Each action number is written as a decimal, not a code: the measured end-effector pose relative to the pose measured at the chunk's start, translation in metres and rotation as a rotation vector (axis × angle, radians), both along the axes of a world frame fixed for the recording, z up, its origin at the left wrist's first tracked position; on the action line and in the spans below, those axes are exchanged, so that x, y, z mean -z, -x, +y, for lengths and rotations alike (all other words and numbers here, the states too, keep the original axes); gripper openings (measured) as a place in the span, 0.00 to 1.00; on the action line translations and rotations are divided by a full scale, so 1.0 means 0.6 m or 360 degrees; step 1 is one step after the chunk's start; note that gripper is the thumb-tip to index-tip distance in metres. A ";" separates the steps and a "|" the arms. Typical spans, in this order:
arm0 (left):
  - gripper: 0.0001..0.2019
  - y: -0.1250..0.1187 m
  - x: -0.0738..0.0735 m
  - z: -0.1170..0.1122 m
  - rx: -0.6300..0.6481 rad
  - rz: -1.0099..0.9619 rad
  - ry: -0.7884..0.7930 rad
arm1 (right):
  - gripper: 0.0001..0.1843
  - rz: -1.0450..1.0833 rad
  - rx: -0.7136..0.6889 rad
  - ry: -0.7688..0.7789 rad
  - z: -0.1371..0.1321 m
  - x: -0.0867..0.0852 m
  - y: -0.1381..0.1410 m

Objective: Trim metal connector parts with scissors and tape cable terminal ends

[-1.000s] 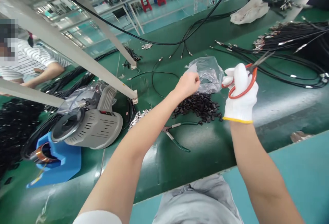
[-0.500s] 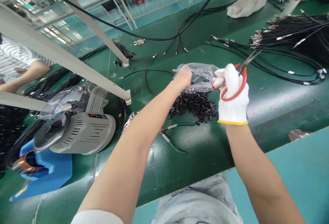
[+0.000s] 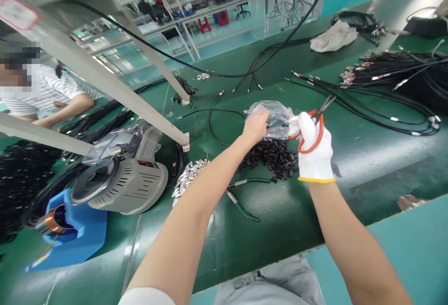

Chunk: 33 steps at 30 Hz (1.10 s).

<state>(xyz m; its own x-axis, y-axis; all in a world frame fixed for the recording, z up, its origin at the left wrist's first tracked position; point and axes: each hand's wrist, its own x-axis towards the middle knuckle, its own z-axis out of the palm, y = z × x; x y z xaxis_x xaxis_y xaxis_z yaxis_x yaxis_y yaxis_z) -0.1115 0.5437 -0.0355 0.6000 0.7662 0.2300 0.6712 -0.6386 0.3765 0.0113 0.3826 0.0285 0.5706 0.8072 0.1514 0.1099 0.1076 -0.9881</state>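
My bare left hand (image 3: 256, 126) pinches the edge of a clear plastic bag (image 3: 276, 114) above a pile of small black parts (image 3: 271, 156) on the green bench (image 3: 367, 155). My right hand (image 3: 313, 148), in a white glove with a yellow cuff, grips red-handled scissors (image 3: 317, 125). The blades point up and to the right, just beside the bag.
Green-handled pliers (image 3: 245, 197) lie near the pile, beside a heap of small metal terminals (image 3: 187, 179). A grey tape dispenser (image 3: 122, 179) on a blue base (image 3: 75, 232) stands at left. Black cable bundles (image 3: 392, 69) fill the right. Another person's arm (image 3: 63, 109) rests at far left.
Both hands have drawn closer together over the black parts. The scissors sit nearer to the bag than before, and the view has shifted.
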 end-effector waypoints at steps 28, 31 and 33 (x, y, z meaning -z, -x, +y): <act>0.10 0.373 0.024 -0.384 -0.0452 -0.1561 0.0831 | 0.15 -0.1844 -0.1209 0.0045 -0.046 0.076 0.195; 0.10 0.385 0.023 -0.381 -0.0550 -0.1788 0.1018 | 0.17 -0.2119 -0.1223 -0.0057 -0.047 0.093 0.211; 0.11 0.390 0.019 -0.379 -0.0580 -0.1869 0.1084 | 0.18 -0.2210 -0.1227 -0.0100 -0.047 0.100 0.213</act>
